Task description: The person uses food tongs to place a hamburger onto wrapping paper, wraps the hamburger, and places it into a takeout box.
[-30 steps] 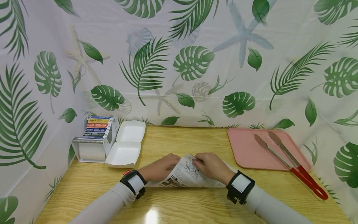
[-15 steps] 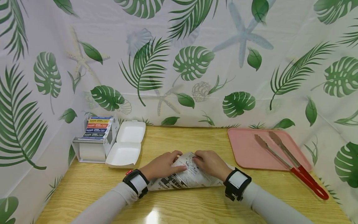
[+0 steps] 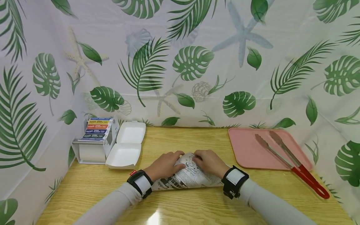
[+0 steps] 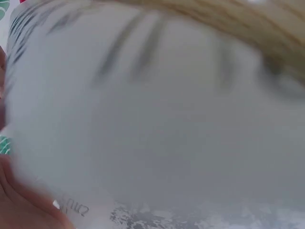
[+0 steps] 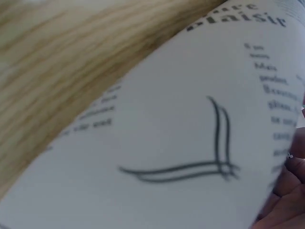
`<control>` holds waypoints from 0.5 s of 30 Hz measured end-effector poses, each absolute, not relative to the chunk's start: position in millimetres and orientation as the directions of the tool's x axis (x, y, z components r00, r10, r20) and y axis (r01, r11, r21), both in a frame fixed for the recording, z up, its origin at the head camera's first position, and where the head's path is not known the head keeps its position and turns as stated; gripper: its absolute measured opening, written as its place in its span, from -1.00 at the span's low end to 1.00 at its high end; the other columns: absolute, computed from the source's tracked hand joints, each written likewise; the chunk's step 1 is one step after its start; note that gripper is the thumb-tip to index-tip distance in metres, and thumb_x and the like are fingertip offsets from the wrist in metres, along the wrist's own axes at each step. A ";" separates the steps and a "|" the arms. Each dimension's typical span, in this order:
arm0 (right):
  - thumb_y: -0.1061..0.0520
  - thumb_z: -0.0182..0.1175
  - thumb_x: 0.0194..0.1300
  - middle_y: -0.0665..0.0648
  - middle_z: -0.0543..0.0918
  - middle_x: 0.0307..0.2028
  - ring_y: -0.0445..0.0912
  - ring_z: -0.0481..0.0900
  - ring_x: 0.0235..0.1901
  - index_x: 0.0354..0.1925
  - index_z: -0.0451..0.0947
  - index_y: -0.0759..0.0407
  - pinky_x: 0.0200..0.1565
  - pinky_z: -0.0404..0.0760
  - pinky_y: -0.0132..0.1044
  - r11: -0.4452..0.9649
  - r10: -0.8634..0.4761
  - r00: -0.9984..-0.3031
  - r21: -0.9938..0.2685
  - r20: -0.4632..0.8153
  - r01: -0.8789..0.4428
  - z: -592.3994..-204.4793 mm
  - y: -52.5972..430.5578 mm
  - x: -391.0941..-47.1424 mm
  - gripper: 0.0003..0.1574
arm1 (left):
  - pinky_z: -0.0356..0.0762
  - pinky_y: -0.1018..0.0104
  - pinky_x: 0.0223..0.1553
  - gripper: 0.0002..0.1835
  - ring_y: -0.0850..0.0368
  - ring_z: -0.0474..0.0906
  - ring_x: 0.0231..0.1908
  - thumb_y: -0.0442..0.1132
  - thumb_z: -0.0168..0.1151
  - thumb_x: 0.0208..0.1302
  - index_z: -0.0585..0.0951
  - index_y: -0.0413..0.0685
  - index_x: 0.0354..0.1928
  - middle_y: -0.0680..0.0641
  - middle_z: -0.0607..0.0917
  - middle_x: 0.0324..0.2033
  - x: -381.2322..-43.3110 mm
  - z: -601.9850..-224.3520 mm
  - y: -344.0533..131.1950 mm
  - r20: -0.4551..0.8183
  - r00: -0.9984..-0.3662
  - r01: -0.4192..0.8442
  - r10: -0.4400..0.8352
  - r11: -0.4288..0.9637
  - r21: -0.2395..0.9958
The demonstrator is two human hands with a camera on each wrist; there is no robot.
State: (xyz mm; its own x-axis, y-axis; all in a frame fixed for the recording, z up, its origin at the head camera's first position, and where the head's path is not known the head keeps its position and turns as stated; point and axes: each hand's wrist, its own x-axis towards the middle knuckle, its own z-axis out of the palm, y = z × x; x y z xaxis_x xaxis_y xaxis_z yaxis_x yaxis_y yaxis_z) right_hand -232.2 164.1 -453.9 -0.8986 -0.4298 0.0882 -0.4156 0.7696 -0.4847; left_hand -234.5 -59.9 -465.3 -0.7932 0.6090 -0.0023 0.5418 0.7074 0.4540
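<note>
Head view. Item: printed paper (image 3: 194,176), one, at lower centre of the frame on the table (image 3: 185,209), its upper edge raised to a peak. Left hand (image 3: 164,167): fingers bent over the far side, thumb laid on the near face, holding the sheet. Right hand (image 3: 211,161): pinching the peak between thumb and fingers. The step looks to me like folding or wrapping; done well, it would call for even tension from both hands, a light pinch and a straight lower edge. Whether anything lies inside, I cannot tell. Materials: thin paper, newsprint-style black lettering; table in pale, streaked wood grain. Left of frame: ridged-bar dispenser (image 3: 94,142) with coloured strips; white hinged clamshell box (image 3: 123,154), lid raised. Right of frame: rounded pink tray (image 3: 242,147), bearing the metal heads of red-handled tongs (image 3: 302,176).

Left wrist view. Paper nearly fills the frame, blurred, softly bowed; wood across the top, skin at lower left.

Right wrist view. Same paper, curved, with a double-lined corner motif; wood grain at upper left, fingers (image 5: 288,188) behind the right edge.
</note>
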 end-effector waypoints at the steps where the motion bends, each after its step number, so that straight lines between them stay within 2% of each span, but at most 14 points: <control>1: 0.18 0.24 0.46 -0.07 0.53 -0.52 -0.21 0.40 -0.55 -0.22 0.65 0.16 -0.45 0.40 -0.31 0.774 -0.421 -0.904 -0.488 0.079 -0.403 -453.9 164.0 -232.8 -0.91 | 0.57 0.07 -0.02 -0.42 -0.02 0.62 -0.02 0.03 0.16 0.51 0.38 -0.09 0.42 -0.14 0.67 0.00 -234.5 -465.5 -59.0 0.002 -0.796 0.544 0.605 0.715 0.439; 4: 0.17 0.24 0.46 -0.06 0.53 -0.51 -0.20 0.41 -0.54 -0.20 0.64 0.16 -0.44 0.41 -0.30 0.786 -0.400 -0.915 -0.494 0.051 -0.371 -455.6 163.2 -235.1 -0.92 | 0.55 0.01 0.03 -0.40 -0.06 0.63 -0.03 0.03 0.18 0.50 0.37 -0.11 0.42 -0.16 0.68 -0.03 -233.0 -464.8 -56.9 0.023 -0.800 0.554 0.599 0.724 0.410; 8: 0.15 0.26 0.45 -0.06 0.56 -0.48 -0.20 0.43 -0.50 -0.18 0.65 0.15 -0.40 0.44 -0.28 0.806 -0.384 -0.923 -0.475 0.035 -0.353 -457.7 160.7 -237.8 -0.91 | 0.54 -0.04 0.07 -0.25 -0.10 0.64 -0.03 0.14 0.24 0.43 0.30 -0.11 0.48 -0.20 0.70 -0.07 -231.3 -465.9 -54.3 0.040 -0.800 0.562 0.599 0.724 0.400; 11: 0.14 0.26 0.45 -0.05 0.57 -0.48 -0.19 0.44 -0.50 -0.18 0.65 0.15 -0.39 0.45 -0.27 0.814 -0.374 -0.927 -0.472 0.022 -0.339 -458.0 158.9 -239.3 -0.91 | 0.52 -0.04 0.11 -0.14 -0.09 0.63 0.03 0.26 0.28 0.34 0.27 -0.04 0.50 -0.17 0.69 0.01 -231.9 -467.8 -52.4 0.037 -0.795 0.567 0.605 0.721 0.398; 15: 0.14 0.27 0.44 -0.04 0.56 -0.48 -0.18 0.47 -0.50 -0.15 0.62 0.16 -0.41 0.47 -0.26 0.817 -0.360 -0.933 -0.487 -0.008 -0.310 -457.9 157.8 -241.1 -0.90 | 0.50 0.02 0.15 -0.11 -0.02 0.58 0.11 0.39 0.30 0.21 0.38 0.02 0.44 -0.08 0.65 0.11 -232.5 -467.7 -51.0 0.020 -0.774 0.596 0.632 0.718 0.360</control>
